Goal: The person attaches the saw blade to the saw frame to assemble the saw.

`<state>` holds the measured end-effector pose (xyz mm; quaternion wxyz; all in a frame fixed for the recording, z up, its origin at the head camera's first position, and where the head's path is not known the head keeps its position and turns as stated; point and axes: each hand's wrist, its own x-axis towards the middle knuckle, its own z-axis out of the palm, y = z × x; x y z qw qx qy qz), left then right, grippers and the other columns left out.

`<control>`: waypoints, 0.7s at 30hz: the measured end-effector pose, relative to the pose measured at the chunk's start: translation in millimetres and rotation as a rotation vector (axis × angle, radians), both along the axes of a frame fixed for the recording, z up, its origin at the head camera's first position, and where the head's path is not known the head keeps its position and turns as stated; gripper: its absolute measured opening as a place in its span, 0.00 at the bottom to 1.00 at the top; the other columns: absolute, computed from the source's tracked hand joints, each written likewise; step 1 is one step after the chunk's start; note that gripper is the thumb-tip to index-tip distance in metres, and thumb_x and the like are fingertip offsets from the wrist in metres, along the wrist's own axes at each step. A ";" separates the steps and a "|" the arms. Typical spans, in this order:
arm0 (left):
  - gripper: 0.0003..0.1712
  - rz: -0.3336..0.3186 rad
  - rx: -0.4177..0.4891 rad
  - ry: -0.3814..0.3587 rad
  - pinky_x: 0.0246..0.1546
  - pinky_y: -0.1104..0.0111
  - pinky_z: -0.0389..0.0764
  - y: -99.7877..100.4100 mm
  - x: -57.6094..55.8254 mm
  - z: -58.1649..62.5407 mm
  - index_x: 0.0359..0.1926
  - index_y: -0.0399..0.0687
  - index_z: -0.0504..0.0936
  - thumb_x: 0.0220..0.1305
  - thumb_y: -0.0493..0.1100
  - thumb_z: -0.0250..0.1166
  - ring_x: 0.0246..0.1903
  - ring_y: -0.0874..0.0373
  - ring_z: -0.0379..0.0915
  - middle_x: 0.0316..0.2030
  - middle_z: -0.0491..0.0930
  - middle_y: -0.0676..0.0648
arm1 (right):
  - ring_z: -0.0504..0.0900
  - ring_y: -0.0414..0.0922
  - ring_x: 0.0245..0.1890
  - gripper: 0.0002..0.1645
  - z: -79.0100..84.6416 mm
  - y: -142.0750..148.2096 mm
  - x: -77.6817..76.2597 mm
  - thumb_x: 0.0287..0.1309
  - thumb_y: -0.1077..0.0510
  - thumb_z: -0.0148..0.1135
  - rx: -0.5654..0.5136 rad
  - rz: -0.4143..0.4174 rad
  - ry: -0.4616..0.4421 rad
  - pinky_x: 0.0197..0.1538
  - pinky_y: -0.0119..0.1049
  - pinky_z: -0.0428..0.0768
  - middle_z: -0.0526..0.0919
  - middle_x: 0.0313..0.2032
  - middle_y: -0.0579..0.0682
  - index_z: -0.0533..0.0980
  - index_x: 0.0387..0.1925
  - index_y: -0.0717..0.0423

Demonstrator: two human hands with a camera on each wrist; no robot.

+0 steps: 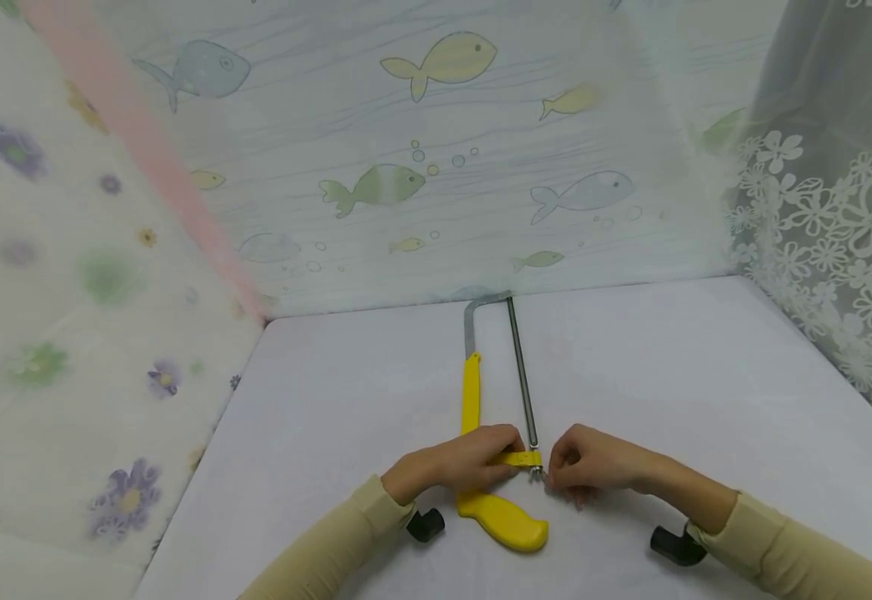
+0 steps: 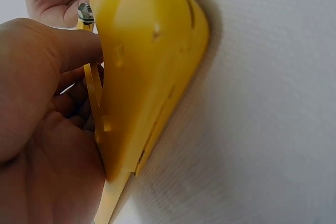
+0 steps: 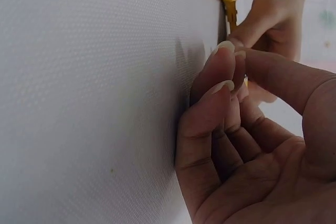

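A hacksaw (image 1: 471, 392) with a yellow handle (image 1: 511, 523) and a grey metal bow lies on the white table, its far end pointing away from me. Its long dark blade (image 1: 522, 375) runs along the right side. My left hand (image 1: 466, 458) grips the yellow frame just above the handle, thumb and fingers at the short arm that carries the blade's near end. On that end sits a small metal wing nut (image 1: 536, 474). Thumb and curled forefinger of my right hand (image 1: 593, 460) pinch together right at the nut's side; the fingers hide what lies between them.
White cloth covers the table (image 1: 346, 375). A curtain printed with fish (image 1: 436, 167) closes off the back, flowered fabric (image 1: 128, 500) the left and lace (image 1: 856, 233) the right. Black wrist cameras (image 1: 426, 525) hang under both sleeves.
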<state>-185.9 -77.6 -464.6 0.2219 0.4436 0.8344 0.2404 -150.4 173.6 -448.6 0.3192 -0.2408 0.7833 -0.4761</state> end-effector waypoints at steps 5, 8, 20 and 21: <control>0.08 -0.002 -0.001 -0.003 0.48 0.78 0.73 0.0 0.9 -0.3 0.52 0.46 0.75 0.76 0.40 0.60 0.41 0.67 0.69 0.45 0.76 0.55 | 0.73 0.41 0.18 0.10 -1.9 -3.4 0.4 0.65 0.57 0.67 0.007 0.008 -0.018 0.22 0.29 0.70 0.81 0.21 0.51 0.85 0.31 0.59; 0.08 0.000 -0.001 0.002 0.48 0.78 0.73 -0.2 0.5 -0.8 0.52 0.47 0.75 0.76 0.40 0.60 0.41 0.67 0.69 0.45 0.76 0.56 | 0.73 0.41 0.17 0.15 -4.1 -6.7 -0.3 0.66 0.53 0.67 0.017 0.001 -0.021 0.21 0.29 0.69 0.81 0.19 0.50 0.85 0.28 0.59; 0.08 0.000 -0.008 0.001 0.48 0.78 0.73 -0.2 0.9 0.1 0.52 0.46 0.75 0.76 0.40 0.60 0.41 0.67 0.70 0.45 0.76 0.55 | 0.75 0.41 0.16 0.21 -2.8 -11.6 0.7 0.69 0.50 0.64 0.047 -0.045 -0.030 0.20 0.30 0.68 0.82 0.19 0.53 0.84 0.24 0.61; 0.08 0.001 -0.008 0.003 0.48 0.78 0.73 -0.3 0.9 0.0 0.52 0.46 0.75 0.76 0.40 0.60 0.41 0.67 0.70 0.45 0.76 0.55 | 0.75 0.41 0.16 0.21 -2.1 -11.4 1.0 0.69 0.50 0.64 0.048 -0.047 -0.031 0.20 0.30 0.69 0.82 0.19 0.53 0.84 0.24 0.61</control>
